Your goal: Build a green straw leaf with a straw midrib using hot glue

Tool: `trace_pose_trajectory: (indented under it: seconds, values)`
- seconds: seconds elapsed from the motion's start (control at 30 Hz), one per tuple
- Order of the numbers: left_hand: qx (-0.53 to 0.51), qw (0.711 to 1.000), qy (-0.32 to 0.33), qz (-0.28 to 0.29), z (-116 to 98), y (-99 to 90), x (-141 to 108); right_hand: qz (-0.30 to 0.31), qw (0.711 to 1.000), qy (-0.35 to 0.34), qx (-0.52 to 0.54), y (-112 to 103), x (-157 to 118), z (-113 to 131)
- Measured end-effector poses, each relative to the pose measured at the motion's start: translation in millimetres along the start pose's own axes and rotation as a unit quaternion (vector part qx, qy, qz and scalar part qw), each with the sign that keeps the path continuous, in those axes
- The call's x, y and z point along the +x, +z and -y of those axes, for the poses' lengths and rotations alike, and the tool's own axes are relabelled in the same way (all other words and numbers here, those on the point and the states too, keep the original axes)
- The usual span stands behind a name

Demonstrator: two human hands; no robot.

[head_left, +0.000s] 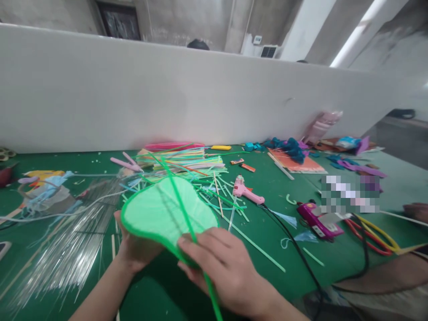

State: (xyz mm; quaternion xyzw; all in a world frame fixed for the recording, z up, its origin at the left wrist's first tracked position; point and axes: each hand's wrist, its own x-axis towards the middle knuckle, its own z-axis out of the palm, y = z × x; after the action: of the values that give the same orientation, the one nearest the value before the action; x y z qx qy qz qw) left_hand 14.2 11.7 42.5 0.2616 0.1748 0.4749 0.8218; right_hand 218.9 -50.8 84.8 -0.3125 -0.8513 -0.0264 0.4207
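Observation:
A pale green, rounded panel point(160, 205) with a bright green fuzzy edge is held up above the table, tilted toward me. My left hand point(137, 247) supports it from behind at its lower left, most fingers hidden by it. My right hand point(222, 263) pinches the lower edge together with a long green fuzzy strip point(180, 196), which crosses in front of the panel and hangs down past my fingers. Behind the panel lies a pile of colourful fuzzy sticks point(190, 160). To the right rests a pink glue gun point(247, 191) with a black cord.
Clear thin rods point(73, 240) lie at the left beside a white cord. At the right are a magenta device point(319, 220), looped coloured cables point(374, 238) and another person's arm point(384, 272). A white partition point(167, 98) stands behind the green table point(267, 285).

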Motion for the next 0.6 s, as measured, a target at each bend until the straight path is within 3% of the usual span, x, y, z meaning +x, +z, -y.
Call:
trace_pose_trajectory:
  seconds: [0.07,0.13,0.27,0.43,0.6]
  values:
    - [-0.021,0.999,0.019,-0.015,-4.5,-2.9,-1.0,0.061,0.998,0.001,0.010,8.7,-6.4,3.3]
    - [-0.031,0.998,0.018,-0.042,-9.5,-3.3,0.8,0.070,0.996,0.043,0.028,9.0,-14.4,1.2]
    - [-0.047,0.992,0.010,-0.115,-9.9,-0.3,7.3,0.011,0.988,0.145,0.062,-14.0,-24.8,-13.5]
    - [0.062,0.981,0.008,-0.181,0.0,-1.6,16.5,-0.074,0.956,0.279,0.051,-46.7,-29.0,-30.5]
    - [0.135,0.969,-0.033,-0.206,-10.7,-9.7,34.0,-0.159,0.930,0.328,0.047,-59.9,-36.4,-37.7]
